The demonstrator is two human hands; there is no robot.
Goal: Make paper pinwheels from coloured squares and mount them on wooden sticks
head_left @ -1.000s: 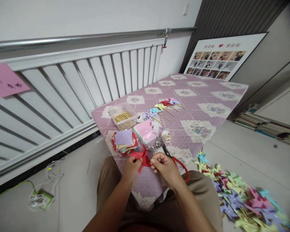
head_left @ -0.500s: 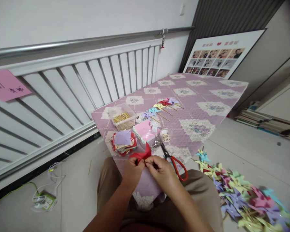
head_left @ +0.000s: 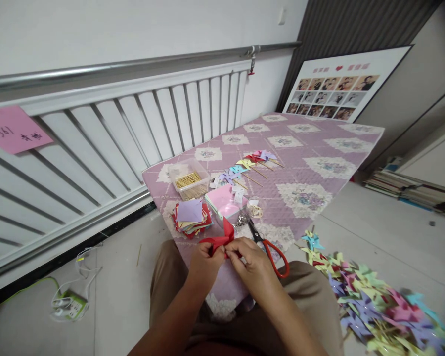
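A red paper pinwheel (head_left: 228, 230) with folded blades is held just above the near end of the cloth-covered table. My left hand (head_left: 203, 264) pinches it from the left, thumb and fingers closed on the paper. From the right, my right hand (head_left: 250, 259) meets it with fingertips pressed together at its near side; what lies between them is too small or hidden to make out. Close by on the right are scissors (head_left: 272, 249) with red handles. Beyond the pinwheel stand small metal bits (head_left: 241, 219) in a clear container and a stack of coloured paper squares (head_left: 193, 220).
A clear box of wooden sticks (head_left: 189, 180), pink paper sheets (head_left: 220, 200) and a small round tub (head_left: 255, 208) are on the table. Finished pinwheels (head_left: 237, 170) lie farther back. A pile of pinwheels (head_left: 374, 301) covers floor at right. A radiator (head_left: 133, 133) runs along the left.
The view has shifted slightly. Both hands stay together at the red pinwheel, whose paper is turned a little, with small finger movements.
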